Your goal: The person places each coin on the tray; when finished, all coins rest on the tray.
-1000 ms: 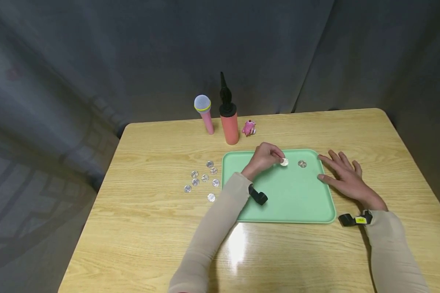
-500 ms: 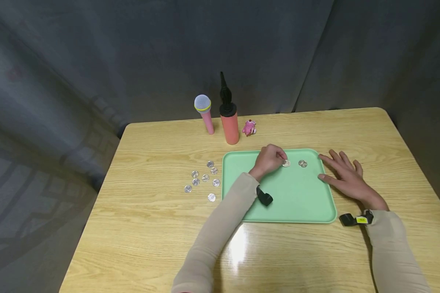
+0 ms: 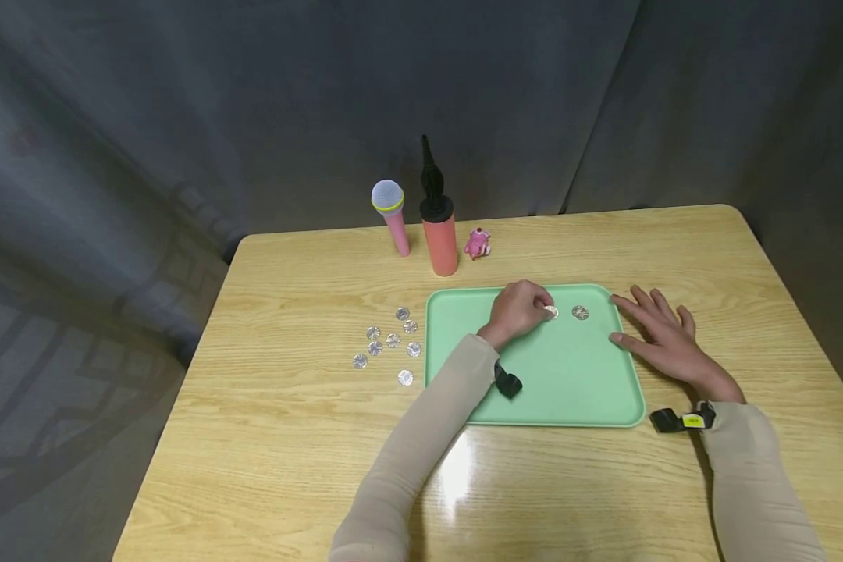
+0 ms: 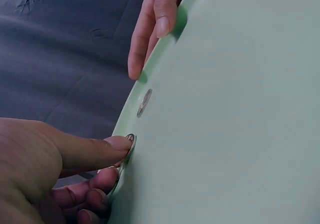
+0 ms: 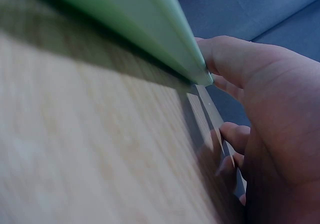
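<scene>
My left hand [image 3: 517, 311] reaches over the back part of the green tray [image 3: 569, 421]. Its thumb and finger pinch a silver coin [image 4: 132, 142] at the tray floor, partly covered by the thumb in the left wrist view. A shiny edge also shows by the lower fingertips, too hidden to identify. Another coin [image 3: 580, 313] lies flat on the tray, to the right of the pinched one. With fingers spread, my right hand [image 3: 663, 343] rests at the tray's right rim, fingertips touching it. Several silver coins [image 3: 393, 341] lie scattered on the table left of the tray.
Behind the tray stand a pink toy microphone [image 3: 397, 234], a coral hand pump [image 3: 440, 246] with a black nozzle, and a small pink figurine [image 3: 478, 243]. The wooden table [image 3: 274, 437] ends at a dark curtain [image 3: 309, 117] at the back.
My left hand has shifted slightly to the right with the coin, towards the coin lying on the tray. My right hand stays at the rim.
</scene>
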`<action>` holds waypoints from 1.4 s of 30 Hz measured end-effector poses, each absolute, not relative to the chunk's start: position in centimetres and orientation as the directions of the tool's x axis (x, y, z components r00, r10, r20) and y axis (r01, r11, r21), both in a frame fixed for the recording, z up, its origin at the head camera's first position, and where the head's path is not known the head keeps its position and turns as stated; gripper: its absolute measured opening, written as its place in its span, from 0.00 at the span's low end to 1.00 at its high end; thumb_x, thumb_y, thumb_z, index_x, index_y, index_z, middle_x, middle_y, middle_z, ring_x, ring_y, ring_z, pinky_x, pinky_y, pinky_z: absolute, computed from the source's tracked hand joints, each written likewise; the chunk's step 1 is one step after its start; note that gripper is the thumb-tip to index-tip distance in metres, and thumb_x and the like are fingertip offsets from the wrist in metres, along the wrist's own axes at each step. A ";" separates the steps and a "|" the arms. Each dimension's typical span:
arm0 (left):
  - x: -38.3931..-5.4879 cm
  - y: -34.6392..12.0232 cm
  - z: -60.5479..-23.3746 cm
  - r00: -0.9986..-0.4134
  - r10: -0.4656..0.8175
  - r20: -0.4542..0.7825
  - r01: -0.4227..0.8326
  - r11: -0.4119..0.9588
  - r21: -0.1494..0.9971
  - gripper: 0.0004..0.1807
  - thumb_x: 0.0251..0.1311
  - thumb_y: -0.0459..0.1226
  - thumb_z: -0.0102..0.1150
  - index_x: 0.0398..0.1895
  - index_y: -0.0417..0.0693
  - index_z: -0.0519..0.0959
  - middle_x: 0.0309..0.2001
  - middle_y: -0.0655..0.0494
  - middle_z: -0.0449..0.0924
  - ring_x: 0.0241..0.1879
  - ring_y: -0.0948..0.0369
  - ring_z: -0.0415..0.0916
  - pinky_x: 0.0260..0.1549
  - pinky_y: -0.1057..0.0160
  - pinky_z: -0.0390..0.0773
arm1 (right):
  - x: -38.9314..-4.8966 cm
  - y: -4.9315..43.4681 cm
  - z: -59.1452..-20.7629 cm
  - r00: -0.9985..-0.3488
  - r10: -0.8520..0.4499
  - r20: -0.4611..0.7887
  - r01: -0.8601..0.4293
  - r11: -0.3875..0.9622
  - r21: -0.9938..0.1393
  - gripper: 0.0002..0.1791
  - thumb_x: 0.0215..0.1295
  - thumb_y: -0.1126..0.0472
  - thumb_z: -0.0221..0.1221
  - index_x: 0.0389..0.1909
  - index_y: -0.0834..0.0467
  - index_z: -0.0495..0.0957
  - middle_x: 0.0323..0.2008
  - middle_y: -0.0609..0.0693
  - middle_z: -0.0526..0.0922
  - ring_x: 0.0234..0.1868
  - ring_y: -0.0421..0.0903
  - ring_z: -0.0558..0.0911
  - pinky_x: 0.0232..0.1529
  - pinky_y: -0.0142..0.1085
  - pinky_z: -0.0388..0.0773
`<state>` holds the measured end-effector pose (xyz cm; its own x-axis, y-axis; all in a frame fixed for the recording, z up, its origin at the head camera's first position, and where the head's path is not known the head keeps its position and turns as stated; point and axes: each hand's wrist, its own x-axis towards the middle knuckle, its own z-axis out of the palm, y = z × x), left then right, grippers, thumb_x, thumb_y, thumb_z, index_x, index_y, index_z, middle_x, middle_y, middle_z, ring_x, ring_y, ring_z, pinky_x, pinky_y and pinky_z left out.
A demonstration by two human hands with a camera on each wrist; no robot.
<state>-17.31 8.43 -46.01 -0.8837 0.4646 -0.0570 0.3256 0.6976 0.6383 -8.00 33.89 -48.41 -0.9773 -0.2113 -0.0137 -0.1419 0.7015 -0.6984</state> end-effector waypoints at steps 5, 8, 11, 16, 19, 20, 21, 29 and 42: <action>-17.4 8.4 -46.1 -0.870 0.488 -0.067 0.352 0.712 0.608 0.07 0.59 0.41 0.70 0.39 0.53 0.89 0.35 0.60 0.87 0.31 0.72 0.73 0.26 0.77 0.64 | -8.0 33.8 -48.4 -0.978 -0.210 -0.014 -0.141 0.701 -0.699 0.38 0.71 0.54 0.58 0.78 0.54 0.55 0.79 0.70 0.39 0.79 0.69 0.29 0.67 0.70 0.15; -17.4 8.5 -46.1 -0.867 0.493 -0.071 0.355 0.712 0.605 0.07 0.59 0.41 0.70 0.39 0.53 0.89 0.34 0.61 0.87 0.30 0.72 0.72 0.26 0.76 0.64 | -8.0 33.8 -48.3 -0.978 -0.208 -0.015 -0.139 0.701 -0.699 0.38 0.71 0.54 0.58 0.78 0.54 0.55 0.79 0.70 0.39 0.79 0.69 0.29 0.67 0.70 0.15; -17.5 8.4 -46.1 -0.866 0.495 -0.070 0.352 0.704 0.617 0.07 0.59 0.42 0.70 0.39 0.53 0.89 0.34 0.61 0.87 0.30 0.71 0.73 0.26 0.76 0.65 | -7.9 33.7 -48.3 -0.978 -0.206 -0.018 -0.135 0.703 -0.699 0.38 0.71 0.54 0.58 0.78 0.54 0.55 0.79 0.70 0.39 0.79 0.70 0.29 0.67 0.70 0.15; -17.4 8.1 -45.6 -0.861 0.504 -0.071 0.333 0.663 0.670 0.08 0.61 0.40 0.68 0.41 0.50 0.89 0.35 0.58 0.87 0.29 0.70 0.73 0.26 0.76 0.67 | -7.8 33.8 -48.3 -0.979 -0.205 -0.020 -0.134 0.707 -0.695 0.38 0.71 0.53 0.58 0.78 0.54 0.55 0.79 0.70 0.39 0.79 0.69 0.29 0.67 0.70 0.15; -17.3 7.9 -45.1 -0.856 0.512 -0.067 0.331 0.644 0.689 0.08 0.62 0.39 0.66 0.42 0.48 0.88 0.32 0.57 0.85 0.27 0.69 0.71 0.25 0.76 0.66 | -7.7 33.8 -48.3 -0.979 -0.205 -0.017 -0.136 0.708 -0.693 0.38 0.71 0.54 0.58 0.78 0.54 0.55 0.79 0.71 0.38 0.79 0.70 0.29 0.67 0.70 0.16; -17.3 7.9 -44.9 -0.855 0.515 -0.063 0.333 0.638 0.694 0.09 0.62 0.39 0.66 0.42 0.48 0.88 0.32 0.57 0.85 0.26 0.69 0.71 0.25 0.76 0.66 | -7.7 33.9 -48.3 -0.978 -0.206 -0.017 -0.137 0.708 -0.693 0.38 0.71 0.54 0.58 0.78 0.54 0.55 0.79 0.71 0.38 0.79 0.70 0.29 0.67 0.70 0.16; -17.2 7.8 -44.6 -0.853 0.518 -0.058 0.336 0.632 0.699 0.09 0.62 0.39 0.66 0.43 0.48 0.88 0.31 0.57 0.84 0.26 0.69 0.70 0.25 0.76 0.66 | -7.7 33.9 -48.3 -0.978 -0.206 -0.016 -0.138 0.709 -0.692 0.38 0.71 0.54 0.57 0.78 0.54 0.55 0.79 0.71 0.38 0.79 0.70 0.29 0.67 0.70 0.16; -16.7 6.5 -42.4 -0.836 0.549 -0.012 0.353 0.554 0.754 0.10 0.63 0.36 0.65 0.45 0.44 0.87 0.33 0.55 0.83 0.24 0.69 0.68 0.22 0.77 0.64 | -7.6 33.8 -48.2 -0.978 -0.207 -0.016 -0.138 0.705 -0.696 0.38 0.71 0.54 0.57 0.78 0.55 0.54 0.79 0.71 0.38 0.79 0.70 0.28 0.67 0.70 0.16; -16.2 1.6 -40.9 -0.854 0.515 0.070 0.330 0.434 0.838 0.11 0.63 0.34 0.65 0.44 0.38 0.86 0.34 0.49 0.85 0.26 0.66 0.70 0.26 0.75 0.68 | -8.0 33.7 -48.3 -0.977 -0.212 -0.019 -0.138 0.699 -0.701 0.38 0.71 0.54 0.58 0.78 0.54 0.55 0.79 0.70 0.38 0.79 0.70 0.29 0.67 0.70 0.15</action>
<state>-16.21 1.59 -40.88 -0.8541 0.5154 0.0696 0.3301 0.4339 0.8383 -8.04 33.74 -48.25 -0.9770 -0.2125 -0.0190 -0.1385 0.6995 -0.7011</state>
